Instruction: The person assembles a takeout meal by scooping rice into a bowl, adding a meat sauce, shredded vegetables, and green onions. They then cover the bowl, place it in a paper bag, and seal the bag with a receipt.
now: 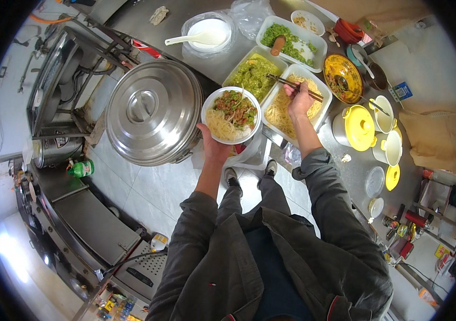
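steel counter [354, 174] | bowl [233, 142] against left fingers [205, 132] | chopsticks [282, 81] between right fingers [304, 91]

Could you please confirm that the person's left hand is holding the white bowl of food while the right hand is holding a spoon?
Not quite: the right hand is holding dark chopsticks, not a spoon, as the head view shows. The left hand is indeed holding the white bowl of food.
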Demonstrator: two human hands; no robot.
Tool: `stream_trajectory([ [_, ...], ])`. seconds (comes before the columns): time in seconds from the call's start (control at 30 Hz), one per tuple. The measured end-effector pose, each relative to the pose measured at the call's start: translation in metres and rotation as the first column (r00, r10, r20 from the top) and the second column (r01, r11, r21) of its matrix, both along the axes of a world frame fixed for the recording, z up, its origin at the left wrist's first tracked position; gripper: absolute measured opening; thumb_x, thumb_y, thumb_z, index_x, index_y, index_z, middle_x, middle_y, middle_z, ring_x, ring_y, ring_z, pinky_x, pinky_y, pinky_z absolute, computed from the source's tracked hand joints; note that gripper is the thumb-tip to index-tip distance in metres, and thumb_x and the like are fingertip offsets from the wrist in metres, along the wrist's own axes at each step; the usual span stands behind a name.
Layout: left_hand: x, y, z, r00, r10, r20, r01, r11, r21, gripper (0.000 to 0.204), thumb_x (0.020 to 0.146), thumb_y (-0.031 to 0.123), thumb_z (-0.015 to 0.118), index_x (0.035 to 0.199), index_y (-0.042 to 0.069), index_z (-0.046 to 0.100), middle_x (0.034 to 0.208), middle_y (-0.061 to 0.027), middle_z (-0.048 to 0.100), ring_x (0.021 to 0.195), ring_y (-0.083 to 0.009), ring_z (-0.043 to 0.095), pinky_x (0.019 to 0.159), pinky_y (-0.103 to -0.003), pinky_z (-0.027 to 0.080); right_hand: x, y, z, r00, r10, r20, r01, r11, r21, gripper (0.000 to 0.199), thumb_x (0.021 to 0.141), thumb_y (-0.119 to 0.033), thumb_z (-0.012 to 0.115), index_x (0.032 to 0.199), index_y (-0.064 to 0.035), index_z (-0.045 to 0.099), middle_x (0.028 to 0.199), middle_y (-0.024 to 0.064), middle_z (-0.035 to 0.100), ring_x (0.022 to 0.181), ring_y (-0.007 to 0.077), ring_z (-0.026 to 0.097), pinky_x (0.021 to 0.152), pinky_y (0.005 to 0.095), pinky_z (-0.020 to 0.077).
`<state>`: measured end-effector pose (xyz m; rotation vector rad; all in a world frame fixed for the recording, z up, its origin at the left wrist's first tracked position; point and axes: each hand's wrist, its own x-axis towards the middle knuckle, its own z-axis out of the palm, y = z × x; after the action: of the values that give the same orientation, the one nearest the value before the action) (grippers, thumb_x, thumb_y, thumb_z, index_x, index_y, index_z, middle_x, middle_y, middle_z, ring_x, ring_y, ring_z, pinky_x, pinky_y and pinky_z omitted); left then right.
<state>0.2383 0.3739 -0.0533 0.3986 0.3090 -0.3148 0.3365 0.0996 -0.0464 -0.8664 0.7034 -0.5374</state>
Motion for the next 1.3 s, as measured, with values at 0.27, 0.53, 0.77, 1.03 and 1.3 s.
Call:
stream_trajectory([
  [0.27,0.007,-0.008,0.005,1.000,-0.004,-0.010,0.004,1.000,-0.026,0.086,0.095,0.073,0.034,0.156,0.013,0.027,0.159,-0.0088,0.033,0.145,-0.0290,0.033,0.119,-0.049,0.028,-0.006,-0.008,0.019,1.000,-0.017,-0.001,0.017,0.996,0.085,0.031,0.106,-0.025,0.047,0.098,0.0034,0.055,0.087,0.0163,0.066,0.069,0.0299,0.070,0.057,0.0322,0.0610],
  [0.53,0.011,-0.013,0.009,1.000,0.018,0.020,-0.018,1.000,-0.021,0.083,0.096,0.070,0.037,0.156,0.013,0.025,0.160,-0.0075,0.032,0.146,-0.0284,0.032,0.120,-0.047,0.027,-0.005,-0.008,0.020,1.000,-0.005,0.015,0.003,0.993,0.121,0.036,0.108,-0.029,0.043,0.095,0.0013,0.056,0.086,0.0123,0.065,0.072,0.0268,0.071,0.061,0.0286,0.0626],
  [0.77,0.011,-0.013,0.008,0.999,0.001,0.040,0.000,1.000,-0.023,0.083,0.096,0.069,0.039,0.156,0.013,0.025,0.160,-0.0075,0.032,0.146,-0.0279,0.032,0.120,-0.047,0.027,-0.007,-0.004,-0.003,0.998,-0.023,-0.053,0.029,0.994,0.108,0.034,0.106,-0.025,0.047,0.095,0.0060,0.055,0.089,0.0181,0.065,0.071,0.0341,0.070,0.056,0.0337,0.0611],
  [1.03,0.011,-0.013,0.003,0.998,0.015,0.065,-0.014,1.000,-0.027,0.083,0.096,0.069,0.038,0.156,0.013,0.026,0.160,-0.0081,0.032,0.146,-0.0288,0.033,0.121,-0.048,0.026,-0.017,-0.008,0.010,1.000,-0.025,-0.016,0.028,0.965,0.259,0.038,0.108,-0.030,0.040,0.094,0.0019,0.056,0.084,0.0141,0.067,0.073,0.0275,0.072,0.060,0.0280,0.0634],
  [1.3,0.011,-0.010,-0.001,0.998,0.024,0.059,-0.024,1.000,-0.001,0.082,0.096,0.070,0.035,0.156,0.014,0.027,0.159,-0.0099,0.033,0.146,-0.0308,0.033,0.120,-0.051,0.026,-0.028,0.000,0.052,0.999,0.048,0.018,-0.048,0.999,-0.004,0.034,0.107,-0.028,0.045,0.095,0.0020,0.056,0.081,0.0148,0.067,0.067,0.0264,0.071,0.058,0.0295,0.0619],
])
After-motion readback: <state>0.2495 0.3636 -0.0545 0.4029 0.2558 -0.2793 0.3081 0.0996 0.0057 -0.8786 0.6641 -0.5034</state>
